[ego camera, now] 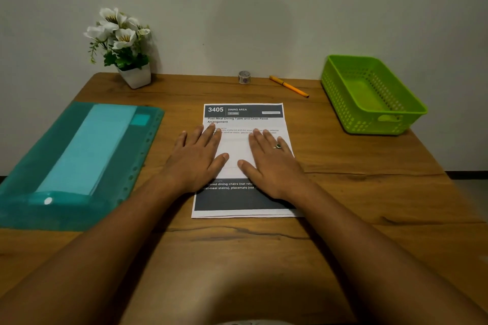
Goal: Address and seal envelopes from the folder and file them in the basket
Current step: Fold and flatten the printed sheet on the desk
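The wooden table [343, 192] carries all items. At far left lies the teal plastic folder [132, 155], closed. A pale stack shows through its cover, probably the envelopes [89, 150]; none has been taken out yet. At far right stands the green perforated basket [369, 124], holding nothing visible, well apart from the folder and likely placed there as the filing point.

Between them lies a printed sheet [243, 113] headed "3405 DINING AREA". The left hand [196, 158] and right hand [269, 163] rest on it palm down, fingers straight and spread, gripping nothing. This appears to be a start position.

The sheet occupies the central writing area and may need moving aside. A potted artificial flower [121, 42] stands at the rear left. The orange pen [289, 86] and a small tape roll [244, 77] lie at the rear edge, within reach for addressing and sealing.
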The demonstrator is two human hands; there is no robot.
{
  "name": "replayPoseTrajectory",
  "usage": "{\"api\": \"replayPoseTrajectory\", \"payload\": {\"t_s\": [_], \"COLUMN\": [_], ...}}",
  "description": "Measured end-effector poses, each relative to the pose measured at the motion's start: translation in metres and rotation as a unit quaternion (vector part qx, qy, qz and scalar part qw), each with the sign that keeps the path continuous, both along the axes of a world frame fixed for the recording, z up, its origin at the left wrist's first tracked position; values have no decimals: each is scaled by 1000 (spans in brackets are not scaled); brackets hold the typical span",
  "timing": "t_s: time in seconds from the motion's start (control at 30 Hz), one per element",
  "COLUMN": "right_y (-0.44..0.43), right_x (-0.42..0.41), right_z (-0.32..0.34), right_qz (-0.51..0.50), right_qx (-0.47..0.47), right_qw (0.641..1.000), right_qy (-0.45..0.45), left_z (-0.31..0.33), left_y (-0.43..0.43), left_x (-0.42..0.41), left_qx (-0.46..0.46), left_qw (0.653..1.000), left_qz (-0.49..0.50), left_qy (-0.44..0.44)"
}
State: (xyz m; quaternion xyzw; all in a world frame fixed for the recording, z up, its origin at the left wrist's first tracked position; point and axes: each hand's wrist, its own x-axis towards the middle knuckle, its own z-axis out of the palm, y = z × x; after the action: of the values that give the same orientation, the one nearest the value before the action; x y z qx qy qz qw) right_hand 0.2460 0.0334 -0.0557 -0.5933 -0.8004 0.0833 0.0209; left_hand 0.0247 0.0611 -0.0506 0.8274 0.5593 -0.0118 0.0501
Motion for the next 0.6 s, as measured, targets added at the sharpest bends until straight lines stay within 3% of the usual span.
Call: {"api": "replayPoseTrajectory", "payload": {"t_s": [0.27, 0.6], "right_y": [0, -1], "right_x": [38, 38], "right_z": [1, 2], "right_qz": [-55, -56], "right_qx": [-14, -10], "right_qw": [998, 998], "right_qy": [-9, -4], "left_z": [24, 38], "left_y": [3, 30], "left_x": [-6, -5], "left_qx": [67, -47], "left_qw": [998, 996], "left_qz": [16, 63], "left_qy": [-9, -36]}}
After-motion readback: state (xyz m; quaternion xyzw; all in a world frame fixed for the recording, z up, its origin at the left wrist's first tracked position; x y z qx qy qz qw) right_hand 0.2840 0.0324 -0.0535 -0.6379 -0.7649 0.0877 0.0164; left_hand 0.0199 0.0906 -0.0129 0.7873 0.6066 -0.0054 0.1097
